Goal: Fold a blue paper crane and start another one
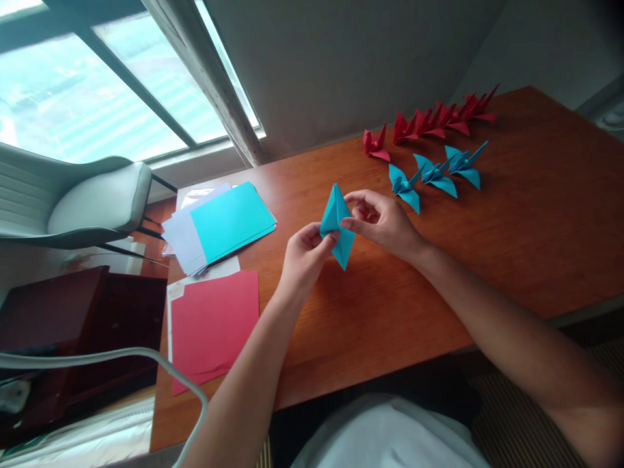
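A blue folded paper diamond is held up over the middle of the table, one point upward and one downward. My left hand grips its left corner, thumb pressed on the front and fingers behind. At its right edge, my right hand pinches with thumb and bent forefinger; the thumb tip touches the paper. Behind my right hand stand several finished paper cranes: a row of blue cranes and, farther back, a row of red cranes.
On the left of the wooden table lie a stack of blue paper over white sheets and a stack of red paper. A pale chair stands beyond the left edge, and a grey cable curves across the lower left.
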Action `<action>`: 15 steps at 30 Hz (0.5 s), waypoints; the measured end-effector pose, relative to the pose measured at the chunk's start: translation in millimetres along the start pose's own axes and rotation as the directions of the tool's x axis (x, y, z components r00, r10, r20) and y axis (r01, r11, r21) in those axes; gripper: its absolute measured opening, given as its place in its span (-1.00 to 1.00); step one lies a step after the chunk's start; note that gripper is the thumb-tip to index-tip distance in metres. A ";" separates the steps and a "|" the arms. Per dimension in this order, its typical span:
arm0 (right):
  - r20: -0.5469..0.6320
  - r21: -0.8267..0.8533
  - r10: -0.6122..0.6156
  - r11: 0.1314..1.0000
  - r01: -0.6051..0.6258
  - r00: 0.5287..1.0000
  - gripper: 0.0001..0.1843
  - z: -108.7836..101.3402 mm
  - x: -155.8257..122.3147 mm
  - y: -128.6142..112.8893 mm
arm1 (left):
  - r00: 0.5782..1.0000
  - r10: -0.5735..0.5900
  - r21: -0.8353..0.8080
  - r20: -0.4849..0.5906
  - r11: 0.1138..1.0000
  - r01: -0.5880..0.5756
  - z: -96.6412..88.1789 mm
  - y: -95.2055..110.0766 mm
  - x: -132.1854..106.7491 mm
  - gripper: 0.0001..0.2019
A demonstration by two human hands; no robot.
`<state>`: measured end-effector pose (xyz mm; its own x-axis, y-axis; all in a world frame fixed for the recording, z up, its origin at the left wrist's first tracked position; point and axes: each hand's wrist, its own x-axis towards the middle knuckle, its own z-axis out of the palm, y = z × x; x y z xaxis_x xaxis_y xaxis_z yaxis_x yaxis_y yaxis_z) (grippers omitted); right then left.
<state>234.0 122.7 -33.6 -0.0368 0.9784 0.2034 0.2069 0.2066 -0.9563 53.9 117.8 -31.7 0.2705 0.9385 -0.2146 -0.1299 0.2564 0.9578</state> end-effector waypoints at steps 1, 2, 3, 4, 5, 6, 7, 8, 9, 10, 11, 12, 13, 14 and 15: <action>0.083 0.045 0.035 0.998 -0.039 0.996 -0.56 -1.1 1.0 0.8 | 0.999 0.008 0.028 0.034 1.000 -0.009 1.4 -0.5 -0.9 -0.74; 0.156 0.084 0.057 0.994 -0.071 0.986 -0.57 -1.9 1.3 1.0 | 0.998 0.014 0.049 0.063 0.999 -0.017 2.7 -0.9 -1.7 -0.73; 0.204 0.114 0.073 0.989 -0.097 0.976 -0.58 -2.4 1.2 0.7 | 0.996 0.016 0.060 0.088 0.998 -0.022 3.8 -1.1 -2.5 -0.73; 0.223 0.134 0.087 0.984 -0.119 0.971 -0.59 -2.6 0.6 0.0 | 0.994 0.016 0.064 0.107 0.998 -0.023 4.7 -1.2 -3.1 -0.73; 0.214 0.145 0.101 0.980 -0.134 0.972 -0.60 -2.4 -0.2 -0.9 | 0.992 0.012 0.063 0.122 0.998 -0.019 5.5 -1.0 -3.7 -0.73; 0.188 0.148 0.115 0.979 -0.143 0.975 -0.61 -2.0 -0.9 -1.7 | 0.991 0.006 0.056 0.132 0.998 -0.013 6.1 -0.7 -4.2 -0.73; 0.157 0.145 0.126 0.978 -0.149 0.980 -0.61 -1.3 -1.6 -2.4 | 0.991 0.000 0.047 0.135 0.999 -0.007 6.6 -0.3 -4.6 -0.73; 0.131 0.141 0.133 0.978 -0.151 0.982 -0.62 -0.5 -2.2 -2.9 | 0.991 -0.005 0.034 0.131 0.999 0.001 7.0 0.2 -5.1 -0.73; 0.111 0.139 0.137 0.979 -0.152 0.984 -0.61 0.6 -2.6 -3.2 | 0.992 -0.014 0.018 0.123 1.000 0.012 7.4 0.6 -5.6 -0.72; 0.094 0.140 0.139 0.978 -0.151 0.986 -0.61 1.7 -2.9 -3.3 | 0.993 -0.032 0.002 0.113 0.999 0.032 7.7 0.8 -6.1 -0.71; 0.081 0.144 0.141 0.978 -0.151 0.987 -0.60 2.9 -3.1 -3.5 | 0.993 -0.058 -0.012 0.103 0.998 0.059 8.0 0.8 -6.6 -0.71; 0.072 0.150 0.142 0.977 -0.151 0.987 -0.59 4.0 -3.3 -3.7 | 0.991 -0.087 -0.022 0.097 0.996 0.089 8.2 0.5 -7.0 -0.69; 0.066 0.159 0.143 0.976 -0.152 0.987 -0.59 5.0 -3.5 -4.1 | 0.989 -0.114 -0.030 0.096 0.993 0.118 8.3 0.0 -7.2 -0.68; 0.064 0.167 0.144 0.974 -0.153 0.987 -0.58 5.8 -3.7 -4.6 | 0.987 -0.134 -0.036 0.094 0.990 0.138 8.4 -0.5 -7.4 -0.67; 0.065 0.175 0.145 0.972 -0.154 0.987 -0.58 6.3 -3.9 -5.1 | 0.986 -0.141 -0.041 0.092 0.989 0.145 8.6 -1.0 -7.6 -0.66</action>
<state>226.9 117.9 -30.9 -0.0700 0.9964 0.0486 0.0359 0.0512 -0.9980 60.2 108.4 -29.4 0.3731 0.8675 -0.3289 -0.1279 0.3993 0.9079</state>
